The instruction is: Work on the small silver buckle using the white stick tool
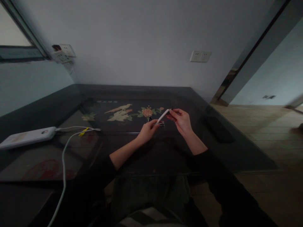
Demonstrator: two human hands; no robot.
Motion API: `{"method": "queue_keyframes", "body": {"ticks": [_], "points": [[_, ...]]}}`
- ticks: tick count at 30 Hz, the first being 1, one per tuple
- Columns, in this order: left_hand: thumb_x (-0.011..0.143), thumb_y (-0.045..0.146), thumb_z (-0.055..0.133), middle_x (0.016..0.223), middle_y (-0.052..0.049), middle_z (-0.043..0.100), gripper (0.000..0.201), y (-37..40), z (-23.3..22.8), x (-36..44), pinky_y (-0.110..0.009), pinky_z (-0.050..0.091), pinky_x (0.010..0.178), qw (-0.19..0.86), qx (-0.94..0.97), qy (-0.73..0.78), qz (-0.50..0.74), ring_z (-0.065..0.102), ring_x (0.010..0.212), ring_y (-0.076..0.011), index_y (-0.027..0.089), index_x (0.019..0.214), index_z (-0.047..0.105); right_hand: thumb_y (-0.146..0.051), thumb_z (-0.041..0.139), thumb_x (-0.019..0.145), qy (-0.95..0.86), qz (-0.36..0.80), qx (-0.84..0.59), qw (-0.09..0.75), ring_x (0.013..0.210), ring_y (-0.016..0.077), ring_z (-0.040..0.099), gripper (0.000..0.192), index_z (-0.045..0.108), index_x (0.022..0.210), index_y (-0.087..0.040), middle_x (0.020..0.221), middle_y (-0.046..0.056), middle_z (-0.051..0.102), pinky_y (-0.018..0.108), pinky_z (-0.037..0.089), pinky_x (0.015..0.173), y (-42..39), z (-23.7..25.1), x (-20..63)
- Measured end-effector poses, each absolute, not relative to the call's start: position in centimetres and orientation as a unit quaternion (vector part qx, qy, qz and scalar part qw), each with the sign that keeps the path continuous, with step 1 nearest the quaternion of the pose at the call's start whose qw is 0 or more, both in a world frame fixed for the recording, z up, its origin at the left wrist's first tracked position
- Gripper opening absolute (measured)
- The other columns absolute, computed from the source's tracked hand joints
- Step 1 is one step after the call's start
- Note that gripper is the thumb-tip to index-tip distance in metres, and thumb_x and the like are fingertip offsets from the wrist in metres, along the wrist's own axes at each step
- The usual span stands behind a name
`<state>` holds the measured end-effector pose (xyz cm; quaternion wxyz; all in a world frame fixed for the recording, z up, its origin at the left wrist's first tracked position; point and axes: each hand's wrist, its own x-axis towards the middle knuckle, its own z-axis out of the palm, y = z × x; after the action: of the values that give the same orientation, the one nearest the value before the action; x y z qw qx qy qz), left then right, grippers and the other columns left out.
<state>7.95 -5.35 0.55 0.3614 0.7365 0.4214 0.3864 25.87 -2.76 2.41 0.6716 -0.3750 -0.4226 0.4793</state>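
Both hands (pixel 165 124) pinch white strip (pixel 163 116); power bank (pixel 28 137) well left

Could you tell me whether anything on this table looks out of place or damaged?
Nothing stands out. Both hands, left hand and right hand, hold a thin white strip above the dark table; a white power bank lies at the left with its cable trailing off.

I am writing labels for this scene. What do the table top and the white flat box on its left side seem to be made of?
The table top looks like dark glass, glossy: it mirrors the wall, and a painted panel with a bird and flowers shows beneath it. The white box seems to be smooth plastic with rounded edges, probably a power bank, since a white cable runs from it. The dim light leaves both uncertain.
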Motion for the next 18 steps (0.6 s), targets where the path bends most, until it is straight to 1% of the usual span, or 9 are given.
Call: {"method": "queue_keyframes", "body": {"ticks": [6, 12, 15, 18], "points": [[0.091, 0.03, 0.047, 0.061, 0.003, 0.046, 0.031, -5.24, 0.33, 7.92, -0.021, 0.03, 0.053, 0.359, 0.73, 0.429, 0.393, 0.039, 0.055, -0.0106, 0.014, 0.11, 0.064, -0.03, 0.085, 0.059, -0.423, 0.482, -0.376, 0.669, 0.069, 0.0172, 0.071, 0.027, 0.064, 0.072, -0.017, 0.077, 0.003, 0.072, 0.031, 0.062, 0.07, -2.63, 2.5, 25.99], [0.091, 0.03, 0.048, 0.057, 0.005, 0.04, 0.03, -5.03, 0.15, 7.75, -0.021, 0.024, 0.05, 0.353, 0.732, 0.431, 0.391, 0.033, 0.051, -0.0094, 0.014, 0.11, 0.065, -0.031, 0.085, 0.058, -0.424, 0.484, -0.367, 0.672, 0.068, 0.0174, 0.071, 0.029, 0.064, 0.073, -0.017, 0.077, 0.003, 0.072, 0.032, 0.062, 0.069, -2.6, 2.51, 26.04], [0.091, 0.029, 0.048, 0.057, 0.005, 0.041, 0.03, -5.12, 0.23, 7.78, -0.021, 0.024, 0.05, 0.355, 0.733, 0.429, 0.391, 0.034, 0.052, -0.0093, 0.014, 0.11, 0.065, -0.03, 0.085, 0.059, -0.431, 0.481, -0.372, 0.666, 0.068, 0.0169, 0.071, 0.028, 0.065, 0.074, -0.017, 0.076, 0.003, 0.071, 0.031, 0.062, 0.07, -2.73, 2.49, 25.87], [0.09, 0.029, 0.049, 0.059, 0.004, 0.044, 0.03, -5.21, 0.27, 7.84, -0.021, 0.028, 0.051, 0.361, 0.732, 0.426, 0.391, 0.036, 0.053, -0.0096, 0.013, 0.11, 0.065, -0.03, 0.084, 0.059, -0.429, 0.479, -0.38, 0.664, 0.067, 0.0162, 0.071, 0.027, 0.065, 0.073, -0.017, 0.074, 0.003, 0.071, 0.03, 0.061, 0.069, -2.86, 2.46, 25.66]]}}
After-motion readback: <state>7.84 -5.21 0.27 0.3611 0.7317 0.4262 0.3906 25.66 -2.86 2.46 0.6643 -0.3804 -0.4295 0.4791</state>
